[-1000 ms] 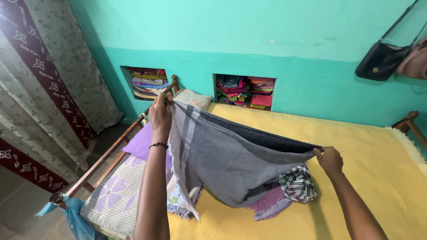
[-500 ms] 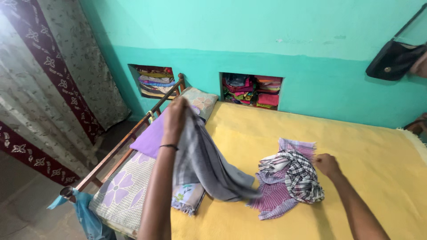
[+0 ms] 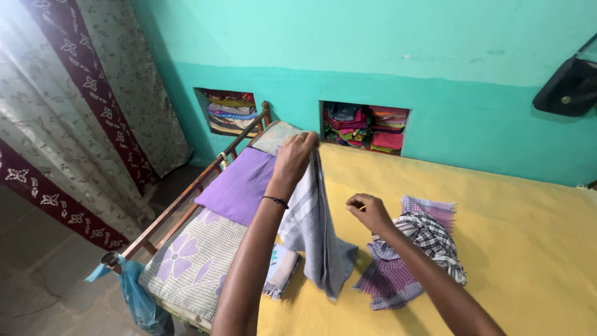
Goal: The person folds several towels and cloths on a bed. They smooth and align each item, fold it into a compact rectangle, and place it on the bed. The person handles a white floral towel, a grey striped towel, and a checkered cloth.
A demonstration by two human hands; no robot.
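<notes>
My left hand (image 3: 293,159) is raised over the bed and grips the top edge of a grey striped cloth (image 3: 314,233), which hangs down in folds to the yellow bedsheet (image 3: 510,236). My right hand (image 3: 368,211) hovers just right of the hanging cloth with its fingers curled and nothing in it. Below and right of that hand lies a heap of checked black-and-white and purple striped cloths (image 3: 418,249).
A purple pillow (image 3: 239,185) and floral pillows (image 3: 186,264) lie along the bed's left side by a wooden rail (image 3: 186,199). Two wall niches (image 3: 364,126) hold folded clothes. A curtain (image 3: 81,124) hangs left; a black bag (image 3: 572,87) hangs right.
The grey cloth, earlier stretched between both hands, was let go by my right hand and now hangs from my left alone. My right hand moved left toward it.
</notes>
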